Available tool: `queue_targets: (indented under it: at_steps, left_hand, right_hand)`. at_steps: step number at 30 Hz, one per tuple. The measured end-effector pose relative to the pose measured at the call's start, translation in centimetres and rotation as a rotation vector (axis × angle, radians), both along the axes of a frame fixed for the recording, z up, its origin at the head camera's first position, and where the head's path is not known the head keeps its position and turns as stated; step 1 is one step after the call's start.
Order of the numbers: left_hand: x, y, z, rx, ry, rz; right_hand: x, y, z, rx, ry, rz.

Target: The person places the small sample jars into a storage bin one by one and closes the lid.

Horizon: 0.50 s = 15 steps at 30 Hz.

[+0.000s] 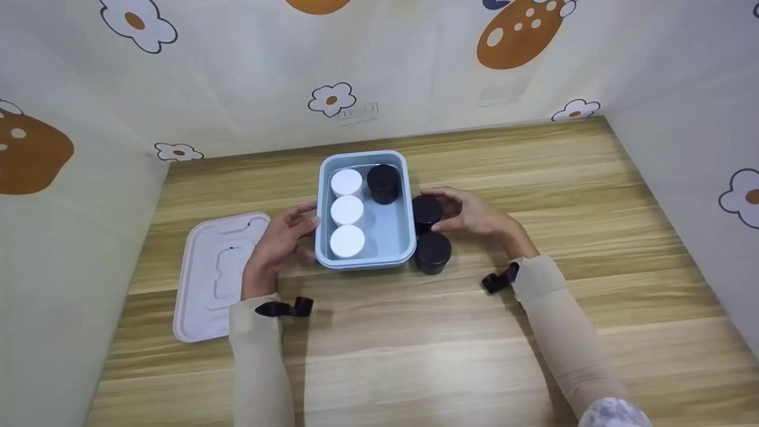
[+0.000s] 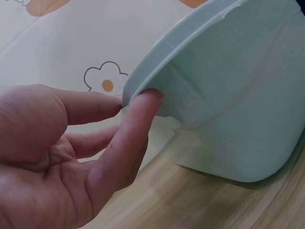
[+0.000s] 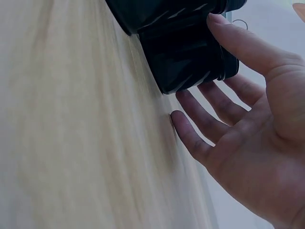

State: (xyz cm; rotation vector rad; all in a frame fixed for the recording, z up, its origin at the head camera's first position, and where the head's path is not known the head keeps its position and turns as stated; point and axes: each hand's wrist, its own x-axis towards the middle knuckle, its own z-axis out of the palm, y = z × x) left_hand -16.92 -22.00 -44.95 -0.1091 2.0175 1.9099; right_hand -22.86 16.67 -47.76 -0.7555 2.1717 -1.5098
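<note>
Pinching the blue bin (image 1: 388, 230) by its left rim with my left hand (image 1: 276, 246), I have my right hand (image 1: 477, 214) curled around the far black jar (image 1: 427, 209), right of the bin; inside stand three white jars (image 1: 347, 210), left, and another black jar (image 1: 384, 184), far right.

The tub (image 1: 388, 232) sits on the counter (image 1: 385, 356) between the left grip (image 1: 281, 243) and the right grip (image 1: 474, 214). Within it, three jars (image 1: 347, 212) line the left grip's side; a fourth jar (image 1: 383, 185) stands in the far corner, toward the right grip. Outside, a fifth jar (image 1: 427, 210) stands between the right grip's thumb and fingers, with a sixth jar (image 1: 433, 252) just before it. The lid (image 1: 204, 273) lies left of the left grip.
</note>
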Motion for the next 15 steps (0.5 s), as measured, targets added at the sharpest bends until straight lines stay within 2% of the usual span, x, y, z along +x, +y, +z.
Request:
queue_targets:
  at_steps: [15]
  left_hand:
    - [-0.11,-0.07,-0.1,-0.009,-0.006,-0.001]
  right_hand:
    - [0.01,-0.19,0.01,-0.033,-0.037,0.005]
